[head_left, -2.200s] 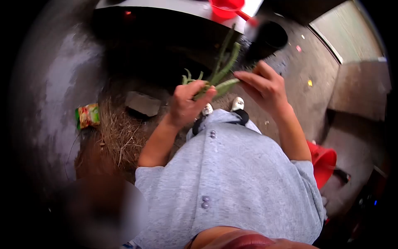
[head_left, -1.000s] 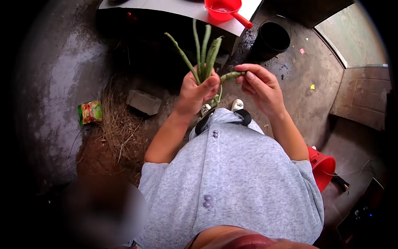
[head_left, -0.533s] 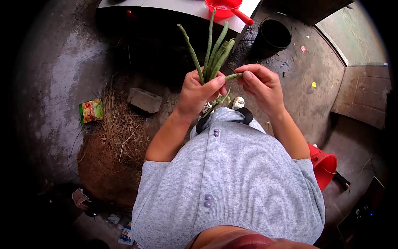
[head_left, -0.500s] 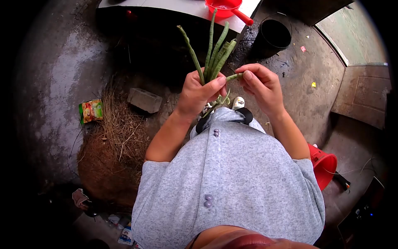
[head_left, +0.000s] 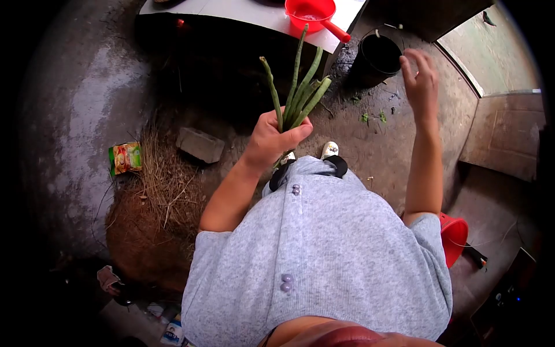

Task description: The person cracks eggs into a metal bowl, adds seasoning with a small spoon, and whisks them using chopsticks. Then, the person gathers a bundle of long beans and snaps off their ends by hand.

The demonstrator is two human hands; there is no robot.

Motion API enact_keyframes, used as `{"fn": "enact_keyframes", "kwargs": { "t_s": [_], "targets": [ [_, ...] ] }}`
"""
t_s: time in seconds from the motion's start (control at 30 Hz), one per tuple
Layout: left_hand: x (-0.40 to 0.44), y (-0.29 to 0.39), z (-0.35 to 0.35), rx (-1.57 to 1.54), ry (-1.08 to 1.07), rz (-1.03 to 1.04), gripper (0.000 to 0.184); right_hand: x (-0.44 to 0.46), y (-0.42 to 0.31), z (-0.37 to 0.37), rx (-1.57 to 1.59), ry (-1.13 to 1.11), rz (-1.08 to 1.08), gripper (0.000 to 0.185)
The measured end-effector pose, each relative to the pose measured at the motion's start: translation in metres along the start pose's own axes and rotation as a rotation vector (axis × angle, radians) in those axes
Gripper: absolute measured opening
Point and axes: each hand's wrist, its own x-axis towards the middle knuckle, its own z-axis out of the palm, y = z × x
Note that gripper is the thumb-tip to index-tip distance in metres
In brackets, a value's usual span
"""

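Note:
My left hand is closed around a bunch of long green beans, whose upper ends fan out above the fist. The lower part of the bunch is mostly hidden by the hand. Well apart from it, my right hand is raised at the right, beside a black bucket. Its fingers are parted and slightly bent, with no bean visible in them.
A red dipper rests on a white-topped counter ahead. Green scraps lie on the floor below the bucket. To the left are a concrete block, dry straw and a packet. A red bucket lies behind my right arm.
My right hand has left the bean end it was pinching and moved right, toward the black bucket, its fingers now apart. My left hand has dropped slightly, still gripping the bunch.

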Motion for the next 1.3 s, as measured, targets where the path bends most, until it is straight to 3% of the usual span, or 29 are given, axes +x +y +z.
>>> {"fn": "enact_keyframes", "kwargs": {
  "t_s": [0.07,0.13,0.17,0.23,0.4,0.57,0.67,0.8,1.0,1.1,1.17,1.3],
  "targets": [
    [-0.001,0.000,0.001,0.021,-0.004,0.014,0.007,-0.007,-0.029,-0.017,0.662,-0.354,0.176,0.020],
    [-0.002,0.001,0.003,0.060,0.009,0.007,0.006,-0.007,-0.071,-0.038,0.930,-0.326,0.081,0.014],
    [-0.002,0.001,0.004,0.098,0.023,0.000,0.006,-0.004,-0.086,-0.048,0.930,-0.325,0.084,0.014],
    [-0.002,-0.001,0.005,0.149,0.027,0.004,0.005,0.003,-0.107,-0.061,0.856,-0.250,-0.226,0.016],
    [0.001,-0.002,0.010,0.353,-0.017,0.113,0.007,0.005,-0.109,-0.066,0.846,-0.297,-0.280,0.017],
    [0.003,0.000,0.013,0.524,0.038,0.196,0.013,0.004,-0.102,-0.072,0.880,-0.519,-0.334,0.021],
    [0.004,0.002,0.013,0.590,0.050,0.202,0.015,0.003,-0.100,-0.068,0.709,-0.448,-0.504,0.020],
    [0.006,-0.002,0.010,0.541,0.046,0.151,0.015,-0.004,-0.099,-0.065,0.614,-0.438,-0.527,0.017],
    [0.007,-0.001,0.012,0.435,0.017,0.090,0.010,-0.021,-0.102,-0.052,0.552,-0.365,-0.399,0.014],
    [0.007,0.004,0.014,0.331,0.020,0.056,0.009,-0.028,-0.106,-0.051,0.746,-0.309,-0.264,0.013],
    [0.009,0.006,0.013,0.264,-0.021,-0.017,0.009,-0.032,-0.108,-0.054,0.973,-0.390,0.015,0.009],
    [0.011,0.004,0.017,0.254,-0.027,-0.023,0.011,-0.025,-0.106,-0.066,1.080,-0.317,0.190,0.013]
  ]
}}
